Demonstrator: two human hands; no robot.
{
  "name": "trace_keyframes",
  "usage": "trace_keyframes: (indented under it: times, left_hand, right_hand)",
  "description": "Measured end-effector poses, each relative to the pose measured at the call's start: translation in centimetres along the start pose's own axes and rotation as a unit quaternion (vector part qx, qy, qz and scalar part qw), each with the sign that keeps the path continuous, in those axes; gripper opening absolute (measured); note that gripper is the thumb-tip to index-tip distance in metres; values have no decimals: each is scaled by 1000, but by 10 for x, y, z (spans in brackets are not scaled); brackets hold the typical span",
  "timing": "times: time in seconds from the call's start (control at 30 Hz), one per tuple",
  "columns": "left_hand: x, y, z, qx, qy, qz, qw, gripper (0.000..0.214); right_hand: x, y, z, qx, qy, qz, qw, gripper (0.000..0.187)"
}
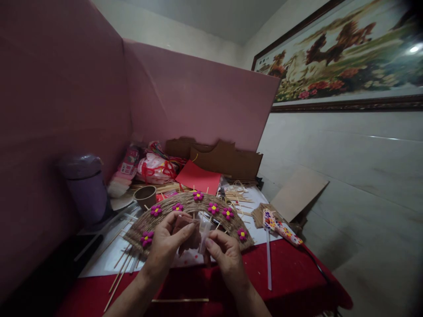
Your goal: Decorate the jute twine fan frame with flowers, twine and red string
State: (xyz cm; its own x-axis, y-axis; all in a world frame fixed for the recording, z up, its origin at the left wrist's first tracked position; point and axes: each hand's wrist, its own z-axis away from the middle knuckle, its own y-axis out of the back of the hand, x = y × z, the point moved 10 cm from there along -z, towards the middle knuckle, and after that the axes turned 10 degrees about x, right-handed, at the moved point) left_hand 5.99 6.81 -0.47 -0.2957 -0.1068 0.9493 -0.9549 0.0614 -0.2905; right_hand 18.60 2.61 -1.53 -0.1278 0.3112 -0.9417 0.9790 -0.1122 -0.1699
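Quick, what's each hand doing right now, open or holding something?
Left hand: closed, fingers and thumb holding a soft-looking brown piece.
Right hand: closed, pinching some clear plastic.

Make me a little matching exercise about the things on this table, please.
1. Clear plastic
2. Woven arch
3. Lidded container
4. Smooth flat sheet

A. Purple, at the picture's left
B. Red, in front of brown cardboard
C. Between left hand and right hand
D. Dotted with magenta, yellow-centred flowers

Pairs: 1-C, 2-D, 3-A, 4-B
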Motion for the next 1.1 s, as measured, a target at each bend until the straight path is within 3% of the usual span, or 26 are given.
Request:
trace_keyframes:
  times: [0.2, 0.4, 0.63, 0.8, 0.97, 1.03, 1.1]
  left_hand:
    - [3, -1, 1, 1, -6, -10, 1000, 32]
    - [16, 2, 4, 27, -50, -47, 997, 29]
    - [24, -2, 12, 12, -108, -79, 991, 23]
    - [25, -2, 12, 21, -87, -69, 994, 25]
    - [24, -2, 12, 18, -91, -76, 993, 26]
    - [27, -2, 12, 23, -122, -104, 987, 27]
    - [47, 4, 18, 72, -231, -152, 958, 37]
  right_hand:
    - [0, 1, 0, 8, -3, -19, 1000, 33]
    - [0, 3, -1, 16, -5, -20, 1000, 31]
    - [3, 3, -2, 17, 1, -30, 999, 27]
    - [3, -2, -1, -7, -28, -51, 998, 30]
    - [1, -4, 0, -14, -4, -29, 999, 31]
    - [-1, -4, 1, -14, 16, -18, 1000, 29]
    - [-10, 1, 3, 12, 62, 9, 998, 24]
